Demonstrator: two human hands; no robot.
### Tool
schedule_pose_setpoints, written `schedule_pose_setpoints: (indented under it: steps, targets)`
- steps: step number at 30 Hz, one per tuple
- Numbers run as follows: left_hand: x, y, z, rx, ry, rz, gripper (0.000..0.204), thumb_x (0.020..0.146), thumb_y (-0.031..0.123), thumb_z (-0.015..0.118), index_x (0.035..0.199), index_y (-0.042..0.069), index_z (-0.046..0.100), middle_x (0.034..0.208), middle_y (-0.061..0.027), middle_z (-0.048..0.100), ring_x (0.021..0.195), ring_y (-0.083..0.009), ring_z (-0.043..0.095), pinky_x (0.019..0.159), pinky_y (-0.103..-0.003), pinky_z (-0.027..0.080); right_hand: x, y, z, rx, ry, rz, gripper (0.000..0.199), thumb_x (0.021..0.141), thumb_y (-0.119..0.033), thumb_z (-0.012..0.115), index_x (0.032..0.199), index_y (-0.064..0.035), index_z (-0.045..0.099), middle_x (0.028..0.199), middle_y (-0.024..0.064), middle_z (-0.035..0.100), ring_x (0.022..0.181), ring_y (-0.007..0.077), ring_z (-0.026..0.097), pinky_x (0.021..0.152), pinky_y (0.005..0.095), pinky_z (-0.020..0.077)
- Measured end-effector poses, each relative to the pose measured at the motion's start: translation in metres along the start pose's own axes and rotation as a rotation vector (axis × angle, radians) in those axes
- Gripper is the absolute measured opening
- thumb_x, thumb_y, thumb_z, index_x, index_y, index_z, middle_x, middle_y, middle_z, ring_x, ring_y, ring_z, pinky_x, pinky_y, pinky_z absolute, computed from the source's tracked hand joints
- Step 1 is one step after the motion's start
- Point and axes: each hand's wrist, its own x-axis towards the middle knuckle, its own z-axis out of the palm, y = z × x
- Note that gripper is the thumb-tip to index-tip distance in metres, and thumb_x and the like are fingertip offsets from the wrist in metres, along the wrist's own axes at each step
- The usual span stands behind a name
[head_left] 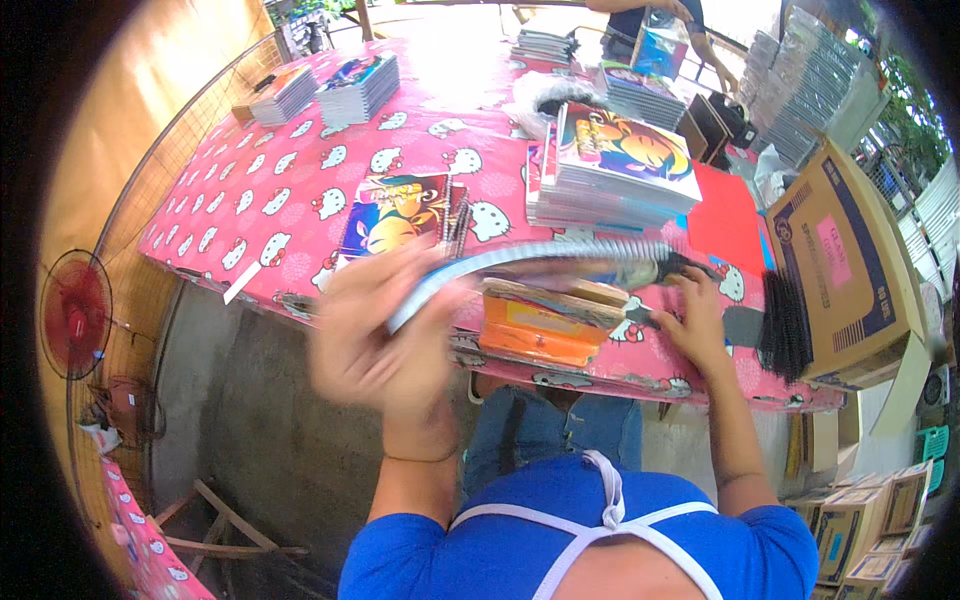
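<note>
A notebook (520, 254) is held up over the near edge of the table, its page block bowed in an arc with the pale edges showing. My left hand (385, 330), smeared by motion, is closed round its left end. At the other end my right hand (695, 318) grips it between fingers and thumb, beside a dark coil-like part (680, 268). Just below it on the table is an orange block (545, 328) with brown board-like pieces on top. Behind my left hand lie coil-bound notebooks (395, 215) with colourful cartoon covers.
A tall notebook stack (625, 165) stands mid-table, beside a red sheet (725, 215). Black binding coils (785, 330) lie against a cardboard box (850, 265) at right. More stacks (358, 90) sit farther back. Another person (650, 20) is across the table. A red fan (76, 315) stands left.
</note>
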Motion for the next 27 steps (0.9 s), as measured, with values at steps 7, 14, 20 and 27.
schedule_pose_setpoints:
  steps: [7,14,20,27]
  targets:
    - [-0.063,-0.002,0.011,0.114,-0.730,-0.013,0.022,0.070,-0.005,0.073,0.090,0.002,0.066,0.091,-0.0120,0.068,0.081,-0.0239,0.065,0.071,-0.032,0.053,-0.071,0.023,-0.005,-0.146,-0.011,0.112,0.054,0.080,-0.031,0.068,0.124,-0.0019,0.053,0.124,0.0234,0.049,0.116,0.0389,0.046,0.096,0.0429,0.0387]
    - [-0.113,-0.019,0.026,0.069,-0.561,-0.282,0.022,0.066,-0.010,0.071,0.086,-0.003,0.067,0.095,-0.0143,0.067,0.082,-0.0239,0.066,0.072,-0.031,0.053,-0.056,-0.070,-0.051,0.520,-0.100,0.189,0.041,0.082,-0.024,0.069,0.114,-0.0015,0.060,0.105,0.0186,0.057,0.101,0.0345,0.054,0.086,0.0399,0.0445]
    - [-0.105,-0.014,0.026,0.089,-0.541,-0.203,0.021,0.066,-0.012,0.069,0.085,-0.004,0.067,0.092,-0.0140,0.067,0.081,-0.0249,0.066,0.072,-0.031,0.053,-0.036,-0.127,-0.066,0.624,0.014,-0.104,0.040,0.075,-0.017,0.075,0.109,-0.0033,0.061,0.103,0.0166,0.058,0.098,0.0314,0.058,0.085,0.0394,0.0466]
    - [-0.104,-0.017,0.027,0.059,-0.536,-0.185,0.022,0.065,-0.014,0.068,0.085,-0.005,0.067,0.092,-0.0143,0.067,0.080,-0.0256,0.066,0.072,-0.033,0.053,-0.034,-0.121,-0.070,0.593,0.018,-0.144,0.038,0.075,-0.019,0.076,0.107,-0.0031,0.061,0.102,0.0153,0.059,0.097,0.0290,0.058,0.079,0.0358,0.0491]
